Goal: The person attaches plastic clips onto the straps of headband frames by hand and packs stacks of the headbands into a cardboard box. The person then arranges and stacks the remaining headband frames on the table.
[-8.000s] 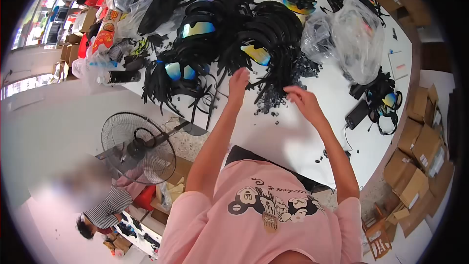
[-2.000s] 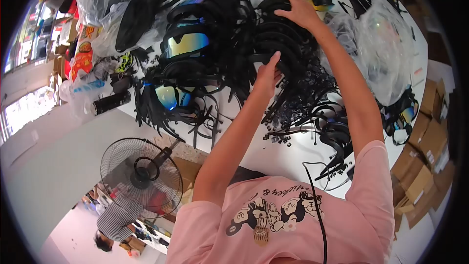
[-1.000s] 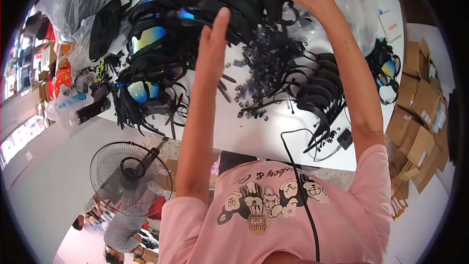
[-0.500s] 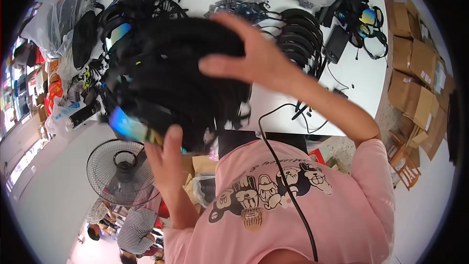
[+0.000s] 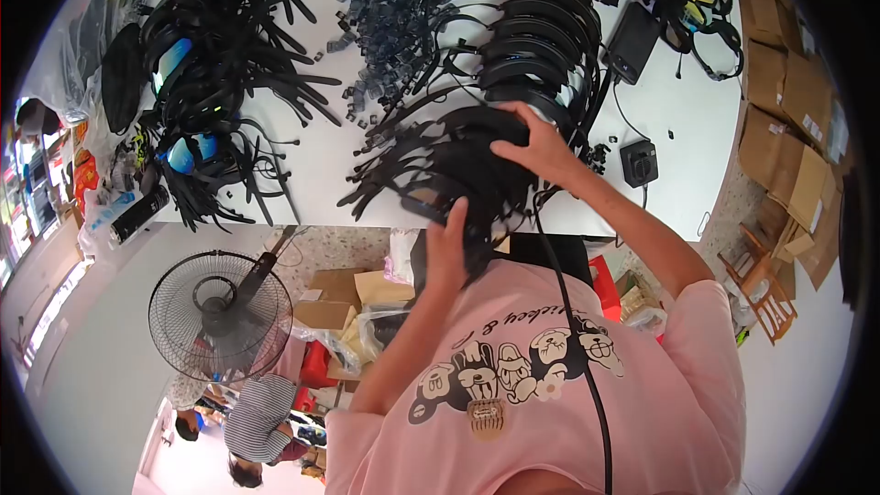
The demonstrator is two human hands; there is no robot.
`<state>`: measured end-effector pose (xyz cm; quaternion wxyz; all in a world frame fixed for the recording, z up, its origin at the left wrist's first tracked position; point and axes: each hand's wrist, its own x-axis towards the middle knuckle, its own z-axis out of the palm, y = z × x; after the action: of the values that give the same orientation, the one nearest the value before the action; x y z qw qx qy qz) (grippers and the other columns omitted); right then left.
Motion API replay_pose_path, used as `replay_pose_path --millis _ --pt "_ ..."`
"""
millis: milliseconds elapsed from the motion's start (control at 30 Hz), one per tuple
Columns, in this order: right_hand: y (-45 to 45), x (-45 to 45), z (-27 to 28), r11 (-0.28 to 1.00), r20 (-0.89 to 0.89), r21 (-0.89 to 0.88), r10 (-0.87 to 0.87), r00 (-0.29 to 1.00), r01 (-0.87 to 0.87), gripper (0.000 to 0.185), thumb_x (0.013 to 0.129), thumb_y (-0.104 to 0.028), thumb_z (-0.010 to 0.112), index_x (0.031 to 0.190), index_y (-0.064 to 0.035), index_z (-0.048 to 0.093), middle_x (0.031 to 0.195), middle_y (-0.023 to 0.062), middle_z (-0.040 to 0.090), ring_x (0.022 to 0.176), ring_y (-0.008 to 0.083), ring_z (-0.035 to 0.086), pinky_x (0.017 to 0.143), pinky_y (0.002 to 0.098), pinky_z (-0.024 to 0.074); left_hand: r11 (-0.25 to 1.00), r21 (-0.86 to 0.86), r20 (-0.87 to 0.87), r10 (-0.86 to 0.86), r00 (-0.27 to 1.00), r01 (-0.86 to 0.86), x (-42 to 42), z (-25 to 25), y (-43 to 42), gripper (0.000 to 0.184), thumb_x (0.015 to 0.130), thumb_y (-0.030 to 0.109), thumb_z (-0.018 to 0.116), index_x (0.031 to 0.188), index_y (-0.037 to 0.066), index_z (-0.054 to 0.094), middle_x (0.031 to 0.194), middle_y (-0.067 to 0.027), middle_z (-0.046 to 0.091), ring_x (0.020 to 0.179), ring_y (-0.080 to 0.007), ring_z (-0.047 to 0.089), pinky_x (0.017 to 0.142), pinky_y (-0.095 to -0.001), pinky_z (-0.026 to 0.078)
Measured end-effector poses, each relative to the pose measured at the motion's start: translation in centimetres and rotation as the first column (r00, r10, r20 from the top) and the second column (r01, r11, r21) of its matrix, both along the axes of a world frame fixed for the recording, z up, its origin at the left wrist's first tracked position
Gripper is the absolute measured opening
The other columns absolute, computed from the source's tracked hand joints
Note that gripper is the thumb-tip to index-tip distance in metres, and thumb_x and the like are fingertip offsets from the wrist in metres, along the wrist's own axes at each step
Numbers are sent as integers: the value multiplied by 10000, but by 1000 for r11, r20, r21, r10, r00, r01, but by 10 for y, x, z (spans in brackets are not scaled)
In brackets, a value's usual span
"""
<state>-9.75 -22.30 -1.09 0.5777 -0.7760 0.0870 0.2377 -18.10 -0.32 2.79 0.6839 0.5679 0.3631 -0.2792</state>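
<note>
A stack of black sunglasses (image 5: 477, 160), with thin temple arms fanned out to the left, is at the table's front edge. My right hand (image 5: 545, 148) grips its right end, thumb and fingers around the dark frames. My left hand (image 5: 446, 252) is closed against the near end, where a dark lens shows by the fingertips; this part is slightly blurred. Directly behind stands a long row of nested black sunglasses (image 5: 541, 41). A heap of small dark clear plastic pieces (image 5: 385, 41) lies left of that row.
More black sunglasses with mirrored lenses (image 5: 197, 82) pile up at the left. At the right lie a black power bank (image 5: 634, 43), a black adapter (image 5: 639, 163) and more sunglasses (image 5: 701, 0). A fan (image 5: 220, 312) stands below the table, cardboard boxes (image 5: 788, 119) at the right.
The stack in my hands has moved down and right from over the left pile to the table's middle front. Both hands have shifted right with it, and the view has shifted.
</note>
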Motion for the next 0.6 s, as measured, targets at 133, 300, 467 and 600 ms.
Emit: replay_pose_path --millis 133,300,467,600 --pt "-14 25 2 969 121 -237 93 988 -63 625 865 -308 786 1377 -59 530 1339 233 621 1240 398 606 1062 411 471 999 36 -153 -21 988 26 -5 -36 -47 438 989 425 662 1136 12 660 957 5 650 775 -79 587 653 -263 458" --pt "-19 20 27 920 269 -392 147 952 -32 575 965 -289 678 1462 -79 478 1475 209 538 1393 384 489 1131 439 432 989 110 -294 130 947 -101 19 -29 -80 479 979 511 655 865 47 631 795 30 587 654 -57 456 542 -263 357" --pt "-56 -13 47 968 491 -243 175 853 -58 495 797 95 554 1249 -60 684 1461 114 578 1400 339 499 1130 422 446 983 124 -181 -112 977 136 27 -41 -84 607 1042 567 493 1026 6 725 865 -13 664 712 -101 516 593 -306 418" --pt "-52 -69 50 973 575 -175 -25 817 153 424 828 108 571 1204 -56 680 1401 109 618 1273 308 593 999 407 500 893 202 121 -430 894 402 5 -38 -60 465 1082 401 497 1228 -12 653 1033 -39 668 849 -116 560 749 -272 460"
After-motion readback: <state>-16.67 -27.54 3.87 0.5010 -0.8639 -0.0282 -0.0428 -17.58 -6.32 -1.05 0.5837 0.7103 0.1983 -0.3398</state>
